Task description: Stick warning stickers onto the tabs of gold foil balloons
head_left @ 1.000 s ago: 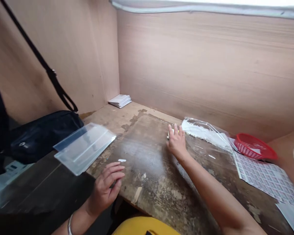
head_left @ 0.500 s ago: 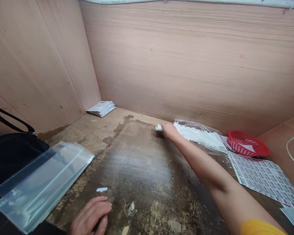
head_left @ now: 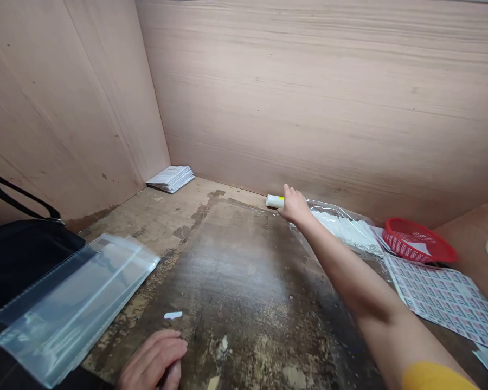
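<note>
A white roll (head_left: pixel 273 201) with a yellow patch lies near the back wall. At its right end is my right hand (head_left: pixel 296 207), fingers and thumb apart around that end, with no closed grip showing. To the right of this hand, a clear plastic bag of white pieces (head_left: pixel 344 230) lies partly behind my forearm. My left hand (head_left: pixel 153 360) rests at the front edge of the worn table, fingers loosely bent and the thumb apart, holding nothing I can see. Just beyond it lies a small white tab (head_left: pixel 173 315).
Clear plastic sleeves (head_left: pixel 81 303) lie at left, by a black bag (head_left: pixel 24 260). Folded white papers (head_left: pixel 171 179) sit in the back corner. At right are a red basket (head_left: pixel 441 246) and a printed sheet of labels (head_left: pixel 443 298). Wooden panels (head_left: pixel 288 97) enclose the table.
My right hand has loosened and spread its fingers, and the roll now lies nearer the back wall with more of it showing. My left hand has stayed put.
</note>
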Tool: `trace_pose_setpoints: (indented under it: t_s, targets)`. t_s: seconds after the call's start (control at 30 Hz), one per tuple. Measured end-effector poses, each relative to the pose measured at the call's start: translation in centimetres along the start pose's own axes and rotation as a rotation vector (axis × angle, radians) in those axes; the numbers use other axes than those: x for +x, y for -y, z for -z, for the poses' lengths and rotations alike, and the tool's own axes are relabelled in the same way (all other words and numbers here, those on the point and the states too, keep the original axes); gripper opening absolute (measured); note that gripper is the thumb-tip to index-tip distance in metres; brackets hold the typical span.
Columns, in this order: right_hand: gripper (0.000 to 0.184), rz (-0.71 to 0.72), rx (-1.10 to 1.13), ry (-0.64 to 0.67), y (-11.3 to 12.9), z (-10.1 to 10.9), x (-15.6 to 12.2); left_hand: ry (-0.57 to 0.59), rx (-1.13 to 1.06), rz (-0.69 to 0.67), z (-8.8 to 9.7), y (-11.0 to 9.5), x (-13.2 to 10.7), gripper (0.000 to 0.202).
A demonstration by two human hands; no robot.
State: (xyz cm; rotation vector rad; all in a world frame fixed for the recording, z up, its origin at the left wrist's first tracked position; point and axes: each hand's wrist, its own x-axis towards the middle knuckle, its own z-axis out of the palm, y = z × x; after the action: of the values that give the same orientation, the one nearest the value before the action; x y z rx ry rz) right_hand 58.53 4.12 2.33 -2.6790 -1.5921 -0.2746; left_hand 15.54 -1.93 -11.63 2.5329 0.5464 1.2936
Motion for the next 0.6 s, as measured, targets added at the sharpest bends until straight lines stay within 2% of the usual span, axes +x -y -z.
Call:
trace_pose_setpoints:
  t_s: [0.07, 0.13, 0.17, 0.23, 0.3, 0.33, 0.43, 0.5, 0.6]
  targets:
    - [0.065, 0.058, 0.057, -0.040, -0.3, 1.2, -6.4, 0.000, -0.003, 0.005, 0.2, -0.4, 0.3, 0.024]
    - [0.044, 0.135, 0.114, -0.065, -0.7, 1.0, -14.6, -0.010, 0.005, 0.022, 0.3, -0.8, 0.5, 0.022]
    - [0.036, 0.203, 0.209, -0.149, -1.0, 0.4, -18.9, -0.012, 0.007, 0.032, 0.3, -0.9, 0.5, 0.021]
    - [0.028, 0.218, 0.360, -0.275, -1.3, -1.6, -26.9, -0.007, -0.006, 0.052, 0.2, -1.1, 0.6, 0.020]
    - [0.023, 0.181, 0.406, -0.330, -1.4, -3.8, -33.1, -0.003, -0.046, 0.083, 0.1, -1.4, 0.8, 0.019]
    - [0.021, 0.185, 0.400, -0.362, -1.3, -4.7, -35.2, 0.016, -0.075, 0.111, 0.1, -1.5, 0.9, 0.018]
    - [0.018, 0.242, 0.360, -0.541, -1.2, -6.4, -38.2, 0.038, -0.091, 0.192, -0.1, -2.1, 1.1, 0.016]
    - [0.017, 0.270, 0.345, -0.612, -1.1, -6.7, -38.2, 0.043, -0.071, 0.218, -0.2, -2.3, 1.1, 0.015]
    - [0.016, 0.326, 0.348, -0.619, -1.1, -6.7, -37.5, 0.019, -0.033, 0.250, -0.4, -2.4, 0.8, 0.015]
